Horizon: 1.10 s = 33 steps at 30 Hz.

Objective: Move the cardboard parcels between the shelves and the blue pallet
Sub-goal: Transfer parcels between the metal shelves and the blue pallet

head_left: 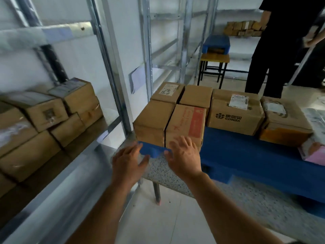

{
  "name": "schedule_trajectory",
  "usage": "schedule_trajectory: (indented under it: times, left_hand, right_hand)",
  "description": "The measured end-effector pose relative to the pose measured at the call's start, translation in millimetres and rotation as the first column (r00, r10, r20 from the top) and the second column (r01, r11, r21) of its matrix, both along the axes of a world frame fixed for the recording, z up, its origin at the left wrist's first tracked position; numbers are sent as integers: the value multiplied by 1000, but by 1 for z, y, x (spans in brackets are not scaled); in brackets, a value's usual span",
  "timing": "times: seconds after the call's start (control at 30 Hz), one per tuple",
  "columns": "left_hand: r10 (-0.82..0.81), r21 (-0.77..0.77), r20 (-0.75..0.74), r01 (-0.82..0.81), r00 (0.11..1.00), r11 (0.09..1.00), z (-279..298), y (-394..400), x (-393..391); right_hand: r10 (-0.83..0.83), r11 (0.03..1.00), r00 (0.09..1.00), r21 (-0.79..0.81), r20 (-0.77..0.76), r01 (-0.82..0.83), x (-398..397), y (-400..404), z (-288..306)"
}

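Observation:
Several cardboard parcels stand on the blue pallet [246, 152], which rests on a speckled table. Nearest me are a plain brown parcel [153, 122] and a red-printed parcel [186, 124] side by side. My left hand [128, 161] hovers with fingers spread just below the pallet's front corner. My right hand [184, 154] is spread open in front of the red-printed parcel's lower face, fingertips at or just short of it. Neither hand holds anything. More parcels [45, 117] are stacked on the metal shelf to my left.
A CONBA-printed parcel [233, 113] and a taped parcel [284, 120] sit further right on the pallet. Shelf uprights [112, 67] stand between shelf and pallet. A person in black [281, 50] stands behind the pallet. A stool [214, 67] carries a blue item.

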<state>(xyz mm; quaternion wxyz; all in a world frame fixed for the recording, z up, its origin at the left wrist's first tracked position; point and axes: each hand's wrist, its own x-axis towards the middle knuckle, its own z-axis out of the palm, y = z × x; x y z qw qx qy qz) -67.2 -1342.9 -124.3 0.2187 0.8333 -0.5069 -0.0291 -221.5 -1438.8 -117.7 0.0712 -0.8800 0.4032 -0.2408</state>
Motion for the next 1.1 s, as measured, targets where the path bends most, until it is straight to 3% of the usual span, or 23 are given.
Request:
schedule_trajectory:
  times: [0.23, 0.47, 0.63, 0.77, 0.83, 0.93, 1.1]
  left_hand:
    - [255, -68, 54, -252, 965, 965, 3, 88, 13]
    - [527, -140, 69, -515, 847, 846, 11, 164, 29]
    - [696, -156, 45, -683, 717, 714, 23, 211, 49]
    - [755, -174, -24, -746, 656, 643, 31, 242, 75]
    - [774, -202, -37, -763, 633, 614, 34, 256, 86]
    - [799, -257, 7, -771, 602, 583, 39, 276, 105]
    - [834, -243, -50, -816, 550, 524, 42, 300, 143]
  right_hand:
    - [332, 943, 943, 12, -11, -331, 45, 44, -1]
    - [565, 823, 824, -30, -39, -567, 102, 91, 12]
    - [658, 749, 752, -86, -20, -657, 146, 130, 24]
    - [734, 679, 675, -122, 77, -724, 180, 159, 34]
    - [768, 639, 639, -114, 38, -761, 200, 169, 37]
    - [783, 618, 622, -104, -11, -780, 231, 182, 41]
    - [794, 606, 608, -78, -5, -792, 277, 199, 46]
